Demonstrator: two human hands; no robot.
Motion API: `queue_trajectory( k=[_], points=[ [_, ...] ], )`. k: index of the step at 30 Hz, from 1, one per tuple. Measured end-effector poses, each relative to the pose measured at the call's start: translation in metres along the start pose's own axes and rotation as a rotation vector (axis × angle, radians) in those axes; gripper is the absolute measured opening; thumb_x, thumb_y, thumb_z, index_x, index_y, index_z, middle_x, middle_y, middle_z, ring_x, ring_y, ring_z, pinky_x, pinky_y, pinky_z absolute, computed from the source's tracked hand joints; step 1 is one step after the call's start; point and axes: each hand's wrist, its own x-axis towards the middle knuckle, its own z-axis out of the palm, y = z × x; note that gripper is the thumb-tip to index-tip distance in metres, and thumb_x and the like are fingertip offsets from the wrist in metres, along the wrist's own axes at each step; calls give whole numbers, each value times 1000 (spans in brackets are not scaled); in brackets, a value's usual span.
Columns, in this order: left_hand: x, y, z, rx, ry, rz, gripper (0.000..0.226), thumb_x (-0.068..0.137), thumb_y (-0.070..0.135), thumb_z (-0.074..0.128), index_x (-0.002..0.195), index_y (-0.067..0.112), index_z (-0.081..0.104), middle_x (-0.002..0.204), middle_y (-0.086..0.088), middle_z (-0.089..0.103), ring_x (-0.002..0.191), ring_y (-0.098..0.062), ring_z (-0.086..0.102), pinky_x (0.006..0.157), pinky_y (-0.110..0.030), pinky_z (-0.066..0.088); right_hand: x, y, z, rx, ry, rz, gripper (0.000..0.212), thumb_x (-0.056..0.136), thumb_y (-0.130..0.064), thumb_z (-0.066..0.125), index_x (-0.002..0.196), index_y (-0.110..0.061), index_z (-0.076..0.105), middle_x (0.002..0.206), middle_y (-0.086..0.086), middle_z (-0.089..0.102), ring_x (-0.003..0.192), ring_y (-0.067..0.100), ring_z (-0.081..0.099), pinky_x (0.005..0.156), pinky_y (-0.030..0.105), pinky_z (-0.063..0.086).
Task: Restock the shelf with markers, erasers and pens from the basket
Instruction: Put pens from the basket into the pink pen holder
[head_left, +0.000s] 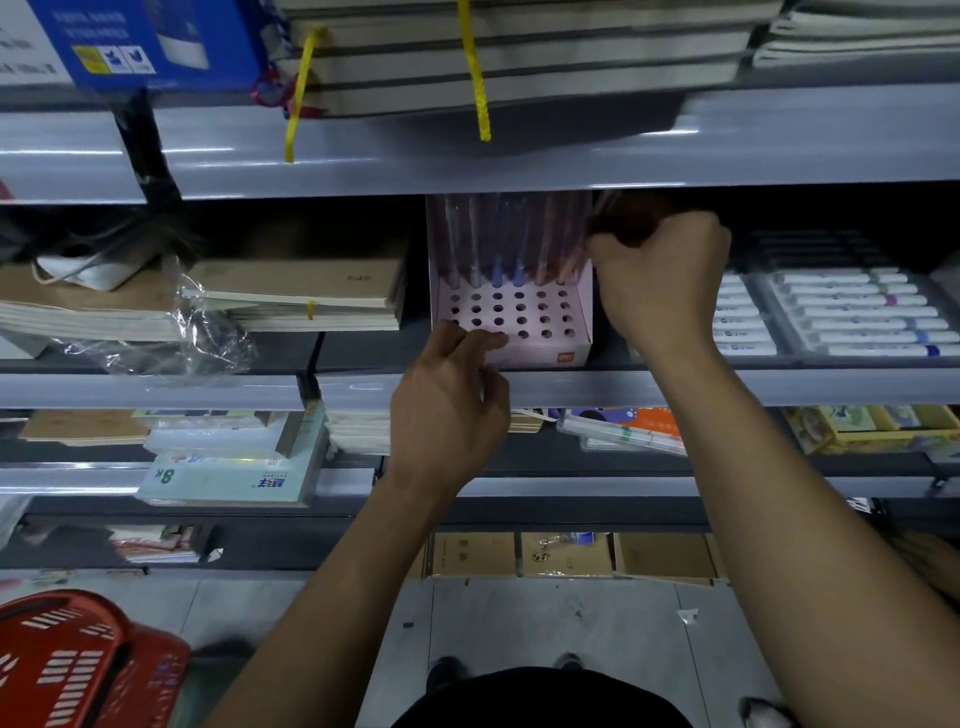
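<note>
— Down on the floor, at the left, what is standing?

— A red basket (78, 660), on the grey tiles. Its inside I cannot see well.

— And the hands, where are they?

— Both reach up to the middle shelf (571, 387). The left hand (449, 400) is at the front left corner of a pink pen display box (576, 332). Its fingers are curled and the fingertips touch the perforated top near the front edge. If it pinches something, I cannot tell.

— What is in the box?

— Several pens (498, 244) stand upright in the back row of holes, in grey, blue and pink colours. The holes in front of them are free.

— And the right hand?

— The right hand (660, 275) is just beside the right wall of the box, higher up. Its fingers close around a dark bundle (631, 218), maybe pens, but it is blurred and in shadow under the upper shelf.

— Further right?

— Trays of white markers (852, 312) lie flat on the same shelf.
</note>
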Motion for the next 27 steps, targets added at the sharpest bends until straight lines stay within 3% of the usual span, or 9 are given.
queue_trajectory(
  k=[7, 13, 16, 21, 24, 27],
  points=[
    [0, 1, -1, -29, -4, -9, 32, 92, 9, 63, 121, 16, 74, 114, -4, 62, 73, -21, 64, 62, -41, 58, 3, 1, 9, -89, 9, -3, 50, 70, -5, 65, 38, -23, 30, 32, -14, 27, 30, 9, 32, 37, 13, 21],
    [0, 1, -1, -19, -16, -21, 33, 92, 9, 63, 122, 16, 74, 115, -5, 62, 75, -22, 64, 63, -42, 57, 3, 0, 17, -319, 28, -14, 50, 82, -8, 65, 44, -22, 35, 43, -6, 37, 40, 10, 36, 48, 19, 24],
    [1, 1, -2, -12, -18, -25, 33, 92, 10, 63, 123, 17, 74, 115, -5, 62, 75, -23, 64, 63, -42, 57, 4, -3, 21, -394, 8, -39, 45, 85, -9, 64, 50, -22, 40, 53, -3, 46, 51, 20, 48, 51, 20, 27],
    [1, 1, -3, -16, -19, -24, 33, 92, 10, 63, 123, 16, 74, 114, -6, 62, 76, -24, 64, 64, -41, 58, 6, -3, 22, -472, -16, -43, 28, 85, -11, 60, 57, -15, 55, 57, 1, 52, 53, 22, 51, 53, 23, 30],
    [1, 1, -2, -15, -21, -29, 34, 92, 10, 63, 123, 17, 74, 115, -6, 62, 76, -24, 64, 65, -41, 58, 7, -2, 25, -497, -10, -13, 41, 86, -11, 62, 52, -21, 41, 52, -6, 41, 46, 11, 38, 49, 19, 21],
    [1, 1, -2, -13, -23, -29, 34, 92, 10, 63, 123, 17, 74, 115, -5, 61, 76, -23, 64, 64, -42, 58, 7, 0, 29, -538, -49, 0, 40, 90, -14, 63, 55, -18, 44, 58, -1, 49, 54, 19, 49, 53, 21, 25]
  ],
)
